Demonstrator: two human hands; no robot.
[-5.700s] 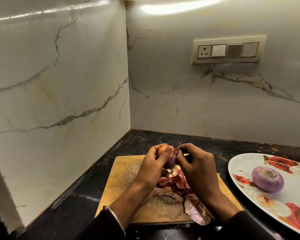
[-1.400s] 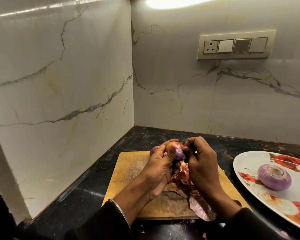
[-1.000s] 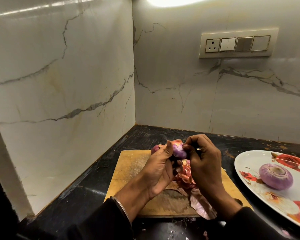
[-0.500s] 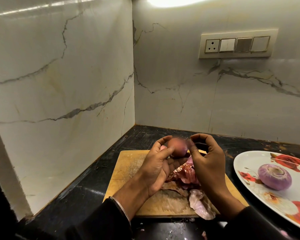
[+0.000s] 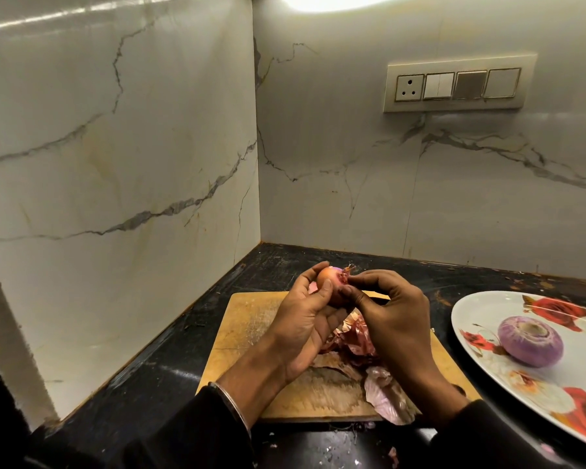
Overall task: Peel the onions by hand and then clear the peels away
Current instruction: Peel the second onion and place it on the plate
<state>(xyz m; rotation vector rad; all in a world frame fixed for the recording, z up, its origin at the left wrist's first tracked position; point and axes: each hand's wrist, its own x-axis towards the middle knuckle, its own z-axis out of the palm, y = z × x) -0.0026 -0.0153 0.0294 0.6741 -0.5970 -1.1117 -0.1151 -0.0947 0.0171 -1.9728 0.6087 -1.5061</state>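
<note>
My left hand (image 5: 305, 319) grips a small reddish-brown onion (image 5: 330, 280) above the wooden cutting board (image 5: 251, 319). The onion still wears dry outer skin, and its tufted end points right. My right hand (image 5: 391, 316) pinches the skin at that end with thumb and fingertips. A heap of red and papery peels (image 5: 359, 340) lies on the board under my hands, with a pale piece (image 5: 384, 394) hanging over the front edge. A peeled purple onion (image 5: 530, 340) sits on the white floral plate (image 5: 471, 309) at the right.
The board lies on a black countertop (image 5: 163, 363) set into a corner of two marble walls. A switch and socket panel (image 5: 459, 84) is mounted on the back wall. Small peel scraps (image 5: 391, 456) dot the counter in front of the board.
My left hand has turned the onion, so the brown skin side and the tufted end now show. My right fingers have moved onto that end and closed on the skin.
</note>
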